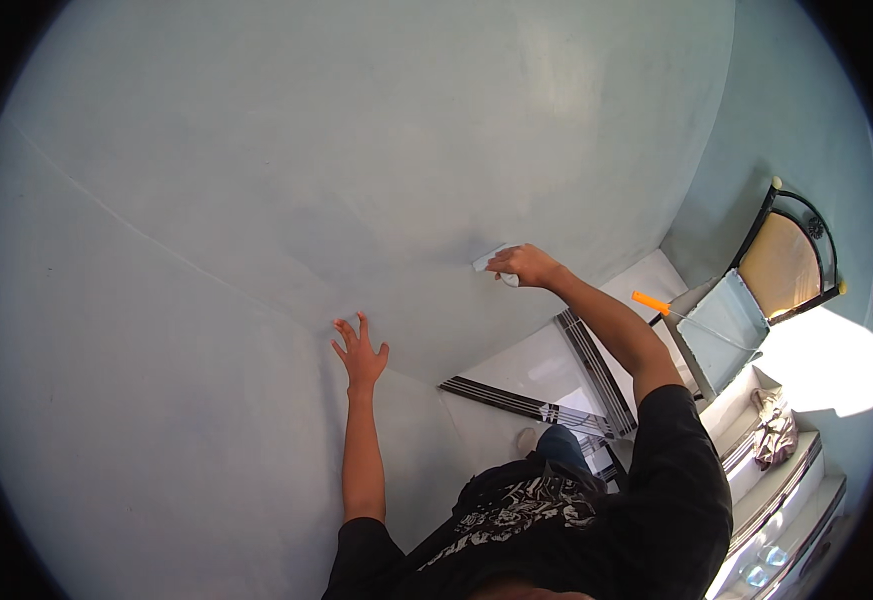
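A pale grey-blue painted wall (pixel 257 150) fills most of the view, with a thin light line running diagonally across its left part. My left hand (pixel 361 350) is spread against this wall with nothing in it. Higher and to the right, my right hand (pixel 527 265) grips a flat, light-grey pad (pixel 485 262) held against the wall; whether it is paper, a scraper or a block I cannot tell.
A chair (pixel 777 262) at right holds a paint tray (pixel 719 318) with an orange-handled roller (pixel 651 302). Below are steps (pixel 765 505) with a crumpled cloth (pixel 775 430) and small translucent objects. Tiled floor (pixel 507 360) with dark striped borders lies by my feet. Sunlight falls beside the chair.
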### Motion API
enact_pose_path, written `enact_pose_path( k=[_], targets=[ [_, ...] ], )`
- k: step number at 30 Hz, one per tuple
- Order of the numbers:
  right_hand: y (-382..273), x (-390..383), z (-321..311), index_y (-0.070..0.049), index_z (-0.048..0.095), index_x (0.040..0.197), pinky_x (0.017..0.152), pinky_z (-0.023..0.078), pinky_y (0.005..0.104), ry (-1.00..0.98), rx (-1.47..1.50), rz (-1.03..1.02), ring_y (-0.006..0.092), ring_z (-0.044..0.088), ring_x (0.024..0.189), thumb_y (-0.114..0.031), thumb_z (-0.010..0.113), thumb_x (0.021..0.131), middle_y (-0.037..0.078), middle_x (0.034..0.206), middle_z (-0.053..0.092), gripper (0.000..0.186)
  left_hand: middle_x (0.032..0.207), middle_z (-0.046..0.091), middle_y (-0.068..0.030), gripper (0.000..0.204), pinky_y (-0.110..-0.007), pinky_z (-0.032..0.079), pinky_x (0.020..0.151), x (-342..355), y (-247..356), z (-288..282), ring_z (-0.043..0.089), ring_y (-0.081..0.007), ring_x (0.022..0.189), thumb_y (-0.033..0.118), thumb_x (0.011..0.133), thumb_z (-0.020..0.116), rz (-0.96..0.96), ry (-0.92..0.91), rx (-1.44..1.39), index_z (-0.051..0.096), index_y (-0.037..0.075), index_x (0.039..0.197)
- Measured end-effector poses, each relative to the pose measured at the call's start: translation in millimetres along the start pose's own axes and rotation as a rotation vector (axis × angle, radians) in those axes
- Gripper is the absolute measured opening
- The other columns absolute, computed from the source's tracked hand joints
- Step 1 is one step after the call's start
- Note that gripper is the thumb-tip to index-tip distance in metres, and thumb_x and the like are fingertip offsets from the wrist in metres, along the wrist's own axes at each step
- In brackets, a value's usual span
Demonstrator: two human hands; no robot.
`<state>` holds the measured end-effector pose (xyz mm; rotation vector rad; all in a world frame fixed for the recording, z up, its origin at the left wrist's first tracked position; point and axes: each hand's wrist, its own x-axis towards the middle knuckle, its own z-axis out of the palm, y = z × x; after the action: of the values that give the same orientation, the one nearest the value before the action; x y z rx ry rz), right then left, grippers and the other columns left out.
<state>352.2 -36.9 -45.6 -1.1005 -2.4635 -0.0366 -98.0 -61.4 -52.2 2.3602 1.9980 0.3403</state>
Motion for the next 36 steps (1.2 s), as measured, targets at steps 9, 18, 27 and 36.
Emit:
enact_pose_path(
  k=[9,18,27,36],
  targets=[
    [-22.3,112.4,-230.4,-0.015,0.081,0.108,0.068,0.055,0.0405,0.007,-0.011,-0.081,0.0301,0.071,0.079,-0.003,0.075,0.079,0.009,0.089,0.078,0.031,0.168,-0.002,-0.0339,0.096,-0.070,0.010,0.120,-1.3,-1.5,-5.4,-0.001,-0.0457,0.158,0.030,0.088,0.074,-0.014,-0.011,-0.037,0.018,0.017,0.165],
    [-80.7,179.5,-407.4,-0.013,0.076,0.122,0.085,0.061,0.0356,0.309,-0.326,-0.098,0.0244,0.073,0.104,-0.002,0.078,0.084,0.006,0.113,0.077,0.039,0.169,-0.005,-0.0309,0.098,-0.071,0.011,0.119,-5.9,-8.9,1.5,-0.001,-0.0441,0.159,0.029,0.088,0.075,-0.028,0.006,-0.042,0.016,0.019,0.166],
    [-67.3,233.8,-447.2,-0.006,0.075,0.117,0.100,0.059,0.0425,1.065,-0.494,-0.390,0.0296,0.070,0.117,-0.010,0.072,0.093,0.011,0.119,0.076,0.025,0.170,0.003,-0.0272,0.093,-0.068,0.013,0.121,-30.1,2.4,-0.3,0.005,-0.0408,0.159,0.026,0.092,0.071,-0.048,0.065,-0.081,0.017,0.018,0.166],
    [-41.8,121.0,-175.0,-0.009,0.075,0.121,0.109,0.052,0.0446,1.016,-0.209,-0.132,0.0268,0.066,0.124,-0.007,0.081,0.084,0.008,0.123,0.074,0.038,0.170,0.007,-0.0287,0.089,-0.068,0.014,0.121,-165.0,-6.0,81.1,0.007,-0.0419,0.159,0.028,0.093,0.070,-0.191,-0.237,-0.145,0.021,0.014,0.165]
  ],
)
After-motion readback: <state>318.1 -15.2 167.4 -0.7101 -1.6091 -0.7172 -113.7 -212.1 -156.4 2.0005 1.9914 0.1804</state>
